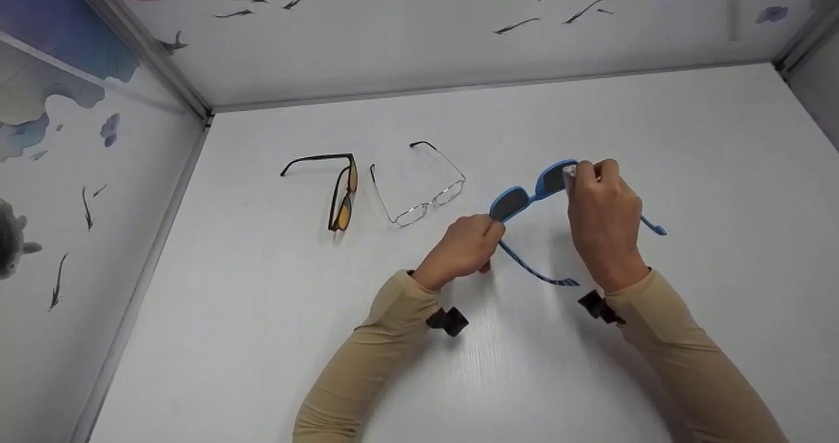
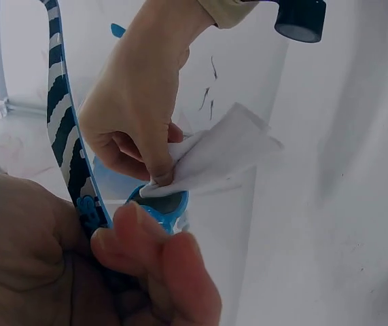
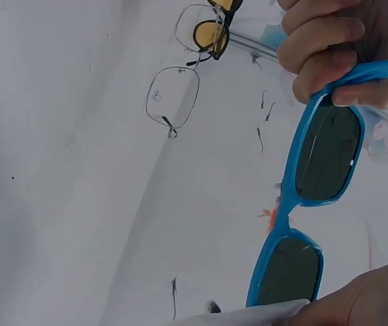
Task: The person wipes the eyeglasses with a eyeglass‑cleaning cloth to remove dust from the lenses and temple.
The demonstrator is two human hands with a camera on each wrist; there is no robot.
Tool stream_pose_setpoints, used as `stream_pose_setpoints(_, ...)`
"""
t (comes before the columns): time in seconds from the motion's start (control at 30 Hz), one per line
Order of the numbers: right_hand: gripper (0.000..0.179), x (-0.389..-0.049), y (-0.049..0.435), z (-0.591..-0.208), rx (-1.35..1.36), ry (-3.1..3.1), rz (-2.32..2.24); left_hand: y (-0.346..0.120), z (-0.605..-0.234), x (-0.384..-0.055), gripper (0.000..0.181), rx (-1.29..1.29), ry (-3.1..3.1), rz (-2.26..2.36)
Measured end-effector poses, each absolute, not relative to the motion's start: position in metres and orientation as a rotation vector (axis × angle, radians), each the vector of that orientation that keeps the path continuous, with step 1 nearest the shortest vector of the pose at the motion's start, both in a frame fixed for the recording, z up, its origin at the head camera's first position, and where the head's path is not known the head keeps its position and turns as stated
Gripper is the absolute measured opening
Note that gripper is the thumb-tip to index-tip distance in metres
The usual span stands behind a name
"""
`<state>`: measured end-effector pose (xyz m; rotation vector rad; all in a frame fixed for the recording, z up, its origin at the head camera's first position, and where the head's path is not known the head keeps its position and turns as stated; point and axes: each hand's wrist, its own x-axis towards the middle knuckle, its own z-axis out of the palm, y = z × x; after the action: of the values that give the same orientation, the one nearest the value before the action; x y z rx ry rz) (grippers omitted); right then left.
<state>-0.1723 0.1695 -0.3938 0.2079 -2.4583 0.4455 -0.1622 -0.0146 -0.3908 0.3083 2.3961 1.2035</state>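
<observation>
Blue-framed sunglasses (image 1: 510,204) with dark lenses are held above the white table, their arms unfolded toward the person. My left hand (image 1: 464,246) grips them at the left hinge, fingers curled round the frame corner; the striped inner side of that arm shows in the left wrist view. With thumb and fingers my right hand (image 1: 604,213) pinches a white cloth (image 2: 214,153) against the right lens. In the right wrist view the cloth (image 3: 248,316) covers the outer part of that lens, while the other lens (image 3: 328,153) is bare.
Black-framed glasses with orange lenses (image 1: 344,213) lie at the left of the table (image 1: 262,338). Between them and the hands lie thin silver-framed eyeglasses (image 1: 411,215), arms unfolded. White panels with painted fish stand along the back (image 1: 393,50) and left side.
</observation>
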Motion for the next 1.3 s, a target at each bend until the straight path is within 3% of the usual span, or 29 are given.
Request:
stream_pose_setpoints(0.4,0.005,-0.179,0.176,-0.4,0.54,-2.291,0.449,-0.018,-0.394,-0.161,0.027,0.332,2.389,1.285)
stream_pose_setpoints(0.73,0.01,-0.179,0.179,-0.401,0.3,-2.286,0.483,-0.018,-0.393,-0.159,0.026,0.394,2.41,1.21)
stream_pose_setpoints(1.07,0.01,-0.181,0.179,-0.399,0.566,-2.343,0.505,-0.021,-0.397,-0.159,0.025,0.322,2.333,1.311)
stream_pose_setpoints(1.3,0.007,-0.178,0.181,-0.4,0.375,-2.392,0.481,-0.021,-0.397,-0.158,0.028,0.396,2.359,1.27)
